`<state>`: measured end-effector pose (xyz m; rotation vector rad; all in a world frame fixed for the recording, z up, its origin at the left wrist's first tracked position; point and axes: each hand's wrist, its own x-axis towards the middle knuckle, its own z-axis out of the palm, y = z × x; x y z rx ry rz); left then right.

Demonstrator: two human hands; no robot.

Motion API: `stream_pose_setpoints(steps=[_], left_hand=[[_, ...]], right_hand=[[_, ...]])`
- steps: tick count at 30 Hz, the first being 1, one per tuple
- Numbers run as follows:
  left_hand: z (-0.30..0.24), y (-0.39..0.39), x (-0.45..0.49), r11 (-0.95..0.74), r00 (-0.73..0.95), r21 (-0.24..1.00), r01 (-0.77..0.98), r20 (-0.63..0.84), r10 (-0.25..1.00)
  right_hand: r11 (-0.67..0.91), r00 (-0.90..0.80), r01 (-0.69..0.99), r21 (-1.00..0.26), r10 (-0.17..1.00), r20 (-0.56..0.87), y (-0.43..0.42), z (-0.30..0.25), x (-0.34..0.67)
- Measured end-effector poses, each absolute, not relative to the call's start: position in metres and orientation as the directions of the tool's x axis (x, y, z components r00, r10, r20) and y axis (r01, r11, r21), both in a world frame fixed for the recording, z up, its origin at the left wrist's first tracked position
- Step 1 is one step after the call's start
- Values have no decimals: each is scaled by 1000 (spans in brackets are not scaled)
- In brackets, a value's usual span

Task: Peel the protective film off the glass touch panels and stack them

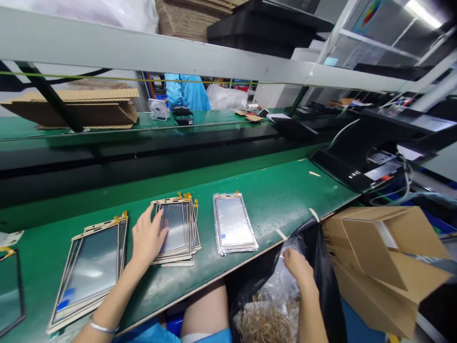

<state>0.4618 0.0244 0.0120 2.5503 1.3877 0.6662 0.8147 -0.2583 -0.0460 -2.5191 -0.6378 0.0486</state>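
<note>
My left hand (pixel 147 233) rests on the left side of a stack of touch screen panels (pixel 176 228), its fingers apart. These panels have light frames, dark glass and small orange flex tails, and lie slightly fanned. To the right, a pile of panels in clear plastic (pixel 233 221) lies flat, apart from both hands. Over a black bin bag (pixel 326 271), my right hand (pixel 300 267) is closed with its fingers curled on clear plastic film (pixel 280 281); its fingertips are partly hidden. Further left lies another stack of larger panels (pixel 93 259) with blue tabs.
An open cardboard box (pixel 382 257) stands right of the bag. Black equipment (pixel 371 152) with cables occupies the bench's right end. A dark-framed panel (pixel 10 290) lies at far left. Above runs a white shelf beam (pixel 178 57). Across the bench is a person in blue (pixel 187 90).
</note>
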Motion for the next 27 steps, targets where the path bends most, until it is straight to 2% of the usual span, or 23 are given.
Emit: stream_pose_setpoints(steps=[1,3,4,5,6,8,11,17,22,27], left_hand=[[15,17,473,-602,514,411,685,313,799],[18,0,504,-580,622,680,449,229,749],[18,-9,522,-440,661,832,336,125,740],[17,-17,539,-230,677,939,255,-4,736],[15,-24,556,-139,683,962,234,-61,728],[12,-34,582,-10,686,979,201,-134,715],[8,-36,600,95,675,980,176,-191,713],[-7,-19,608,187,614,952,241,-299,730],[-18,12,633,109,546,925,364,-306,780],[-8,54,654,-118,551,897,425,-153,820]], right_hand=[[-727,873,450,-519,479,86,-253,-42,809],[-640,823,514,-571,556,118,-233,-36,796],[-579,788,552,-600,597,150,-218,-35,789],[-518,754,585,-624,632,181,-201,-34,783],[-467,725,607,-643,657,207,-184,-35,778],[-415,702,618,-667,674,231,-152,-39,773],[-394,724,584,-710,648,236,-124,-48,775],[-434,774,493,-754,616,151,-114,-51,789],[-532,745,485,-694,667,9,-101,-41,803],[-606,773,510,-610,635,15,-98,-30,790]])
